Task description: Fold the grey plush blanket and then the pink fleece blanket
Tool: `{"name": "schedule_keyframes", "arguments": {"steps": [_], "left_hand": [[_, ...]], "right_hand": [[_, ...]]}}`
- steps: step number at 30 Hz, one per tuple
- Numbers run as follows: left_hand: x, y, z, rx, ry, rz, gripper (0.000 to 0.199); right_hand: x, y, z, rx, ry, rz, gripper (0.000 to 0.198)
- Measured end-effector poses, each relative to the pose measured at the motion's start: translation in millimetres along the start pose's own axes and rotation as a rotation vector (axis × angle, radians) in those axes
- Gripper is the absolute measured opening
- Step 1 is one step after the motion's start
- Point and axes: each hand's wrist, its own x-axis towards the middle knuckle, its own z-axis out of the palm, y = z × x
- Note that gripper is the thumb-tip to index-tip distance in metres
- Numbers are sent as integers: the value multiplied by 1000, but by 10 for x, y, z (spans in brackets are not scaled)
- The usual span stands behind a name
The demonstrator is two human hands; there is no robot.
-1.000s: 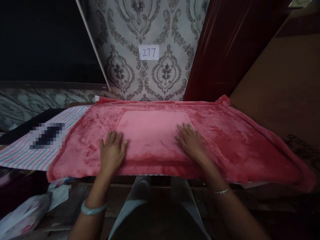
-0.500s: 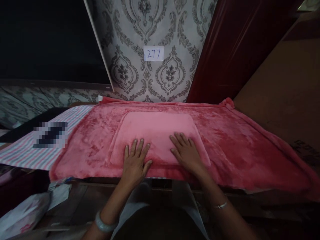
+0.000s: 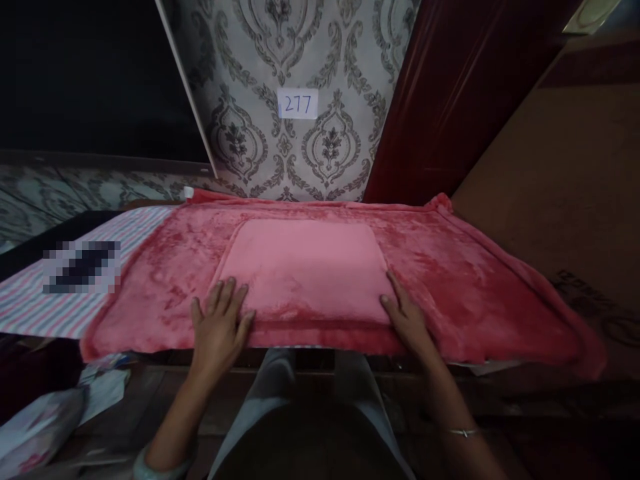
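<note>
A pink folded plush cloth (image 3: 310, 267), flat and roughly rectangular, lies in the middle of a larger red-pink plush blanket (image 3: 450, 287) spread over the table. At its near left corner, my left hand (image 3: 220, 327) rests with the fingers spread, partly on the cloth and partly on the blanket. My right hand (image 3: 407, 320) touches the near right edge, fingers apart and thumb on the cloth. Neither hand grips anything.
Striped fabric (image 3: 65, 313) with a blurred-out dark item (image 3: 83, 267) lies to the left. Behind stand a dark screen (image 3: 100, 80) and a patterned wall with a "277" paper label (image 3: 298, 104). A cardboard box (image 3: 565, 180) stands at right, a plastic bag (image 3: 40, 433) low left.
My hands have moved apart from the top of the pink cloth, the left to its left corner and the right to its right edge. The view has shifted slightly.
</note>
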Motion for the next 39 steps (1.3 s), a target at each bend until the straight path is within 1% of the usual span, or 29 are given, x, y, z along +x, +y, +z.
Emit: {"name": "schedule_keyframes", "arguments": {"steps": [3,6,8,10,13,16,18,22,24,27,30,33,35,36,39], "left_hand": [[17,-244,-94,-200,19,-134,63],[121,-400,-204,-382,-46,-269,63],[234,-437,-275,-444,-87,-380,67],[358,-431,-328,-517,-120,-474,75],[515,-394,-361,-635,-167,-551,84],[595,-388,-348,-753,-207,-570,86],[604,-409,-328,-815,-216,-573,82],[570,-457,-285,-805,-146,-614,70],[551,-465,-268,-806,-121,-606,68],[530,-469,-253,-852,-136,-614,69],[508,-477,-249,-897,-176,-673,74],[470,-479,-266,-892,-163,-705,82],[433,-470,-287,-861,-165,-682,86],[413,-463,-297,-828,-173,-647,90],[361,-447,-310,-695,-189,-464,102]], "right_hand": [[22,-46,-34,56,9,74,85],[73,-101,-62,110,-3,127,85],[121,-139,-85,144,-4,164,81],[172,-178,-113,184,-11,190,77],[227,-241,-150,244,-43,192,75],[243,-292,-168,299,-74,159,76],[240,-305,-165,313,-83,143,76],[229,-281,-140,288,-69,119,76],[217,-265,-128,297,-68,114,75],[187,-249,-121,342,-70,135,73],[155,-231,-125,376,-70,175,72],[135,-209,-138,378,-96,201,71],[127,-201,-150,375,-106,197,72],[124,-200,-156,372,-107,191,74],[113,-210,-167,336,-106,167,85]]}}
